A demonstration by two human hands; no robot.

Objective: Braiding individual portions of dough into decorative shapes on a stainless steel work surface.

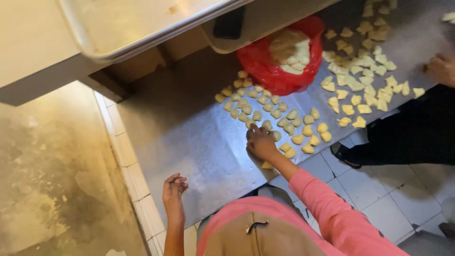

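My right hand (259, 143), in a pink sleeve, rests knuckles-up on a steel table (189, 142). Its fingertips are curled down on a small pale dough piece at the near end of rows of rounded dough pieces (284, 118). One more piece (267, 165) lies under my wrist at the table's edge. My left hand (173, 192) is raised beside the table's edge, its fingers loosely bent and holding nothing. A red plastic bag (265, 71) with a lump of dough (290, 50) sits beyond the rows.
Several flatter folded dough pieces (365, 76) are spread at the right, where another person's hand (441, 68) rests. That person's dark clothing (417, 132) and shoe (342, 154) stand on white floor tiles (374, 189). Metal trays (142, 28) overhang the table.
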